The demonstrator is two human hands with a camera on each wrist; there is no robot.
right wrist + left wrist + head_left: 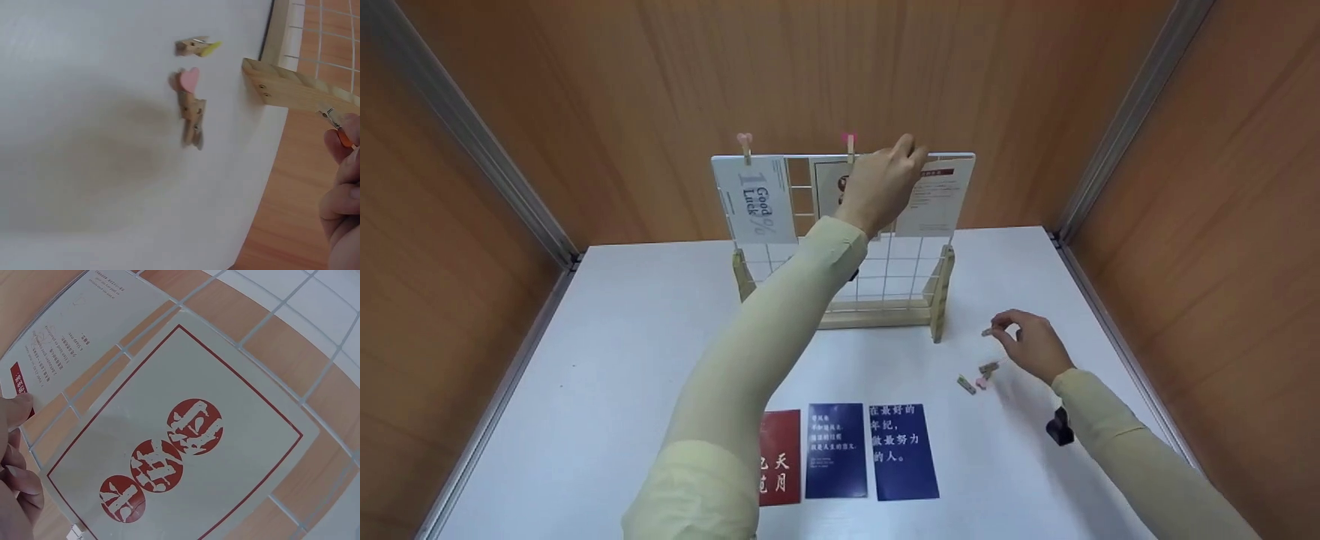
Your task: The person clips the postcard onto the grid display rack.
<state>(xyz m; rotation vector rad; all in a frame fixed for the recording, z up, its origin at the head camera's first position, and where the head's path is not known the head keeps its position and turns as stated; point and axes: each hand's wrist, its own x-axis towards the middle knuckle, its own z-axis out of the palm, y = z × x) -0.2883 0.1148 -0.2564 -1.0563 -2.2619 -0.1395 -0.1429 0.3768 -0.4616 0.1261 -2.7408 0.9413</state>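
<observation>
At the top of the white wire grid (886, 262), my left hand (885, 180) pinches the upper edge of a pale card (934, 202) with a red label. That card hangs against the grid's right part. Beside it, partly behind my hand in the head view, is a card with three red circles (247, 399). Lower right, my right hand (1035, 349) pinches a small wooden clothespin (332, 117) with an orange end between thumb and finger. Several more clothespins (966, 385) lie on the table below that hand, one bearing a pink heart (190, 80).
Wooden feet (940, 300) support the grid. A "Good Luck" card (769, 217) hangs at its left under a clothespin (745, 148); another clothespin (851, 146) tops the middle card. One red card (781, 442) and two blue cards (836, 472) lie near the front. Wood panels enclose the table.
</observation>
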